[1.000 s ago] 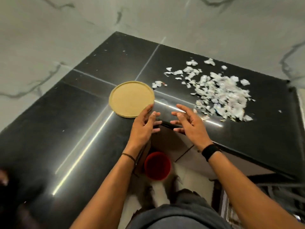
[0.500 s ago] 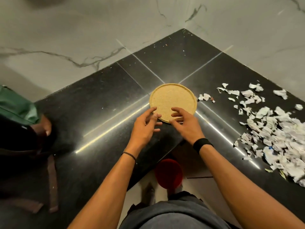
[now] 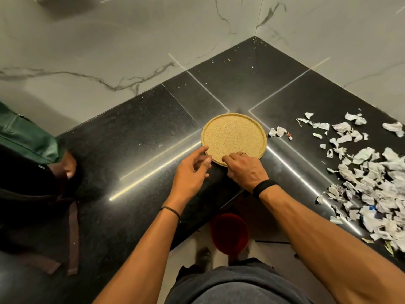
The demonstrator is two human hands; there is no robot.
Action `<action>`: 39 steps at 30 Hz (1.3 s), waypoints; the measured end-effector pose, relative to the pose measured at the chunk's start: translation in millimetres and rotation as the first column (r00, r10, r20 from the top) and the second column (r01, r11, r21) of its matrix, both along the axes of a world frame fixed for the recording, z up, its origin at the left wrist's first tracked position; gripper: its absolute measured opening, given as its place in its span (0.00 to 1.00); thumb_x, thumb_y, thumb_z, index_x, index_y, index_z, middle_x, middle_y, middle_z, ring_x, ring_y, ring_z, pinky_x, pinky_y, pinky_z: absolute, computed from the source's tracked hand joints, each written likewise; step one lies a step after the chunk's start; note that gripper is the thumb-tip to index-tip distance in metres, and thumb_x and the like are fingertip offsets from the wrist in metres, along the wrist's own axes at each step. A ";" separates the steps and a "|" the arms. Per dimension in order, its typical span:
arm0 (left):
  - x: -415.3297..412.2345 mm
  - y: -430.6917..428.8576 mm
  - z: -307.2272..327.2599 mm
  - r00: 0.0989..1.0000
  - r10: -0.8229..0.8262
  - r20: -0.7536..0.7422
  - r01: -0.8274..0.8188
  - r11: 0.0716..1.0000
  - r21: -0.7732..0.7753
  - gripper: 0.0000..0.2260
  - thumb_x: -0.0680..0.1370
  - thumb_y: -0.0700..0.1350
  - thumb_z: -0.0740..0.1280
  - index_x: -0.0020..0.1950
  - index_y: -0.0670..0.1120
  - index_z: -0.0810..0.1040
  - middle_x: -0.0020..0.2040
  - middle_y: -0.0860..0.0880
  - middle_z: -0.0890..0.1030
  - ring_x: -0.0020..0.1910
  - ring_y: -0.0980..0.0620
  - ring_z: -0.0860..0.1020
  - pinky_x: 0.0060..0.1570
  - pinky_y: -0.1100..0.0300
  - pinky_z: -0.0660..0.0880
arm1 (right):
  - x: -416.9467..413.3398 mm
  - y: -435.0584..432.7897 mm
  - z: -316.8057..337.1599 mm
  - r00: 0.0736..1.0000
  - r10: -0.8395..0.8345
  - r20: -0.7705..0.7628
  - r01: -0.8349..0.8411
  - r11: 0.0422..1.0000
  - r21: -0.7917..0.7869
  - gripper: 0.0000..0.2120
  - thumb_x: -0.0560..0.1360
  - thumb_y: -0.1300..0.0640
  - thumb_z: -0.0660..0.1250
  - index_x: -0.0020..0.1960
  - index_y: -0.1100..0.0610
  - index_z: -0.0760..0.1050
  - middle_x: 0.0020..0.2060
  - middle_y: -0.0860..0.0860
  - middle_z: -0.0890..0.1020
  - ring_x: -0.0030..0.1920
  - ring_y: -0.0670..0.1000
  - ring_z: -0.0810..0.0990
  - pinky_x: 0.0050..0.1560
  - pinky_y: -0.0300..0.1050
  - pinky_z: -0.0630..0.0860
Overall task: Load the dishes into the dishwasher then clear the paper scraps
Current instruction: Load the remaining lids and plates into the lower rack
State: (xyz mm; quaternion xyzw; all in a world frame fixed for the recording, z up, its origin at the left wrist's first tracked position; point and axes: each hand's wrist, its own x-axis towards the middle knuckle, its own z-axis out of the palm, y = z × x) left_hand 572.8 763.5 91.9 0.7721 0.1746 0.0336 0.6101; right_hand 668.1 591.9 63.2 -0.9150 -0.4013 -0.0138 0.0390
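Note:
A round tan plate (image 3: 233, 137) lies flat on the black counter (image 3: 135, 137), near the inner corner. My right hand (image 3: 245, 170) is at the plate's near rim, its fingers curled over the edge and onto the plate. My left hand (image 3: 190, 172) hovers just left of it with relaxed fingers, the index tip at the plate's left rim. A wide heap of torn white paper scraps (image 3: 370, 183) covers the counter to the right, with a few loose bits close to the plate.
A dark bag with a green top (image 3: 28, 150) and brown straps sits on the counter's left end. A red bucket (image 3: 229, 233) stands on the floor below the counter's edge, by my feet. Marble walls (image 3: 109, 51) close off the back.
My view has swung left, away from the scraps. Both hands reached forward to the plate; the right hand's fingers now lie over its near rim.

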 end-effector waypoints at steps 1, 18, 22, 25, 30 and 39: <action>-0.2 1.9 1.0 1.000 -0.014 0.015 0.013 0.996 0.087 0.20 0.82 0.44 0.68 0.74 0.51 0.74 0.60 0.53 0.83 0.57 0.61 0.81 0.54 0.65 0.79 | 0.0 -1.5 3.5 0.999 0.008 0.042 -0.010 0.999 0.035 0.10 0.69 0.60 0.73 0.50 0.57 0.78 0.39 0.54 0.79 0.39 0.57 0.79 0.28 0.50 0.75; 35.5 -28.9 27.2 0.730 -0.635 0.252 0.351 0.665 0.659 0.18 0.73 0.37 0.72 0.61 0.50 0.85 0.59 0.52 0.85 0.60 0.50 0.80 0.70 0.54 0.67 | -84.6 -50.8 84.2 0.876 -0.439 0.198 0.297 0.816 0.496 0.09 0.69 0.60 0.70 0.50 0.56 0.80 0.46 0.53 0.78 0.49 0.58 0.78 0.51 0.57 0.74; 26.1 -76.3 39.4 0.568 -0.761 0.312 0.465 0.610 0.642 0.18 0.72 0.33 0.71 0.59 0.47 0.86 0.56 0.51 0.86 0.56 0.52 0.81 0.58 0.73 0.69 | -131.1 -91.9 85.6 0.786 -0.611 0.097 0.498 0.718 0.486 0.15 0.71 0.59 0.70 0.57 0.54 0.79 0.53 0.53 0.78 0.54 0.57 0.77 0.57 0.55 0.72; 15.1 -121.4 46.0 0.452 -0.853 0.260 0.538 0.493 0.684 0.21 0.70 0.32 0.70 0.60 0.48 0.86 0.57 0.50 0.86 0.58 0.50 0.80 0.60 0.64 0.69 | -169.7 -133.7 86.6 0.684 -0.729 0.022 0.655 0.628 0.419 0.23 0.72 0.55 0.68 0.67 0.51 0.75 0.62 0.51 0.76 0.62 0.56 0.75 0.64 0.55 0.69; -12.3 -205.5 51.5 0.197 -0.963 0.186 0.634 0.270 0.725 0.20 0.72 0.36 0.67 0.61 0.51 0.85 0.59 0.51 0.85 0.59 0.48 0.81 0.60 0.50 0.77 | -244.2 -195.6 89.6 0.485 -0.874 -0.023 0.824 0.448 0.347 0.27 0.73 0.57 0.69 0.73 0.51 0.72 0.69 0.49 0.77 0.69 0.53 0.74 0.71 0.52 0.67; -121.5 -338.3 49.0 -0.214 -0.963 0.161 0.630 -0.011 0.776 0.14 0.73 0.47 0.69 0.58 0.51 0.86 0.55 0.52 0.86 0.58 0.49 0.83 0.64 0.45 0.73 | -419.7 -253.9 70.0 0.092 -0.992 -0.089 0.895 0.043 0.444 0.18 0.75 0.59 0.63 0.62 0.55 0.82 0.57 0.51 0.86 0.58 0.55 0.83 0.60 0.56 0.79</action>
